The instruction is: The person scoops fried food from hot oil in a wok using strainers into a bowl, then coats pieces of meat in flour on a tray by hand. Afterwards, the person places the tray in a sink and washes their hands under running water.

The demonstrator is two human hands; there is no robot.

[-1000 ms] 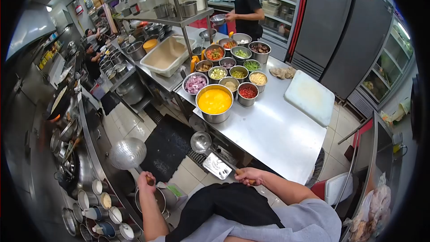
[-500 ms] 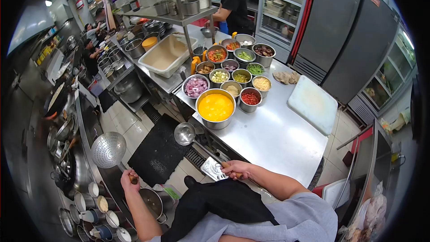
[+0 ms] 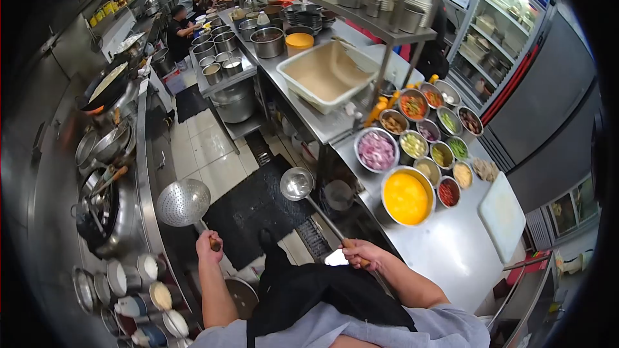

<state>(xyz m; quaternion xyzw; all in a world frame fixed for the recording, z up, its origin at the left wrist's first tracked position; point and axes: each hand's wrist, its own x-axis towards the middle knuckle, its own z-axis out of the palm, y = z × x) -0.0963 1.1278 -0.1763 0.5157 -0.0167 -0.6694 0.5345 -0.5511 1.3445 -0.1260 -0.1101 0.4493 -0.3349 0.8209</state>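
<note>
Since the view has been swung leftward, desk (image 3: 451, 251): shown farther right of the floor mat (image 3: 251, 203); pot of yellow liquid (image 3: 407, 197) set upon it, apart from both tools.
Skimmer (image 3: 184, 202): handle wrapped by left grip (image 3: 209, 245); bowl at the mat's left edge.
Ladle (image 3: 297, 183): handle wrapped by right grip (image 3: 361, 254); bowl over the mat's right edge.
Work: tools judged still carried, unused.
Aisle: bounded by stove edge (image 3: 146, 154) left of mat, desk right; room judged left beyond it.
</note>
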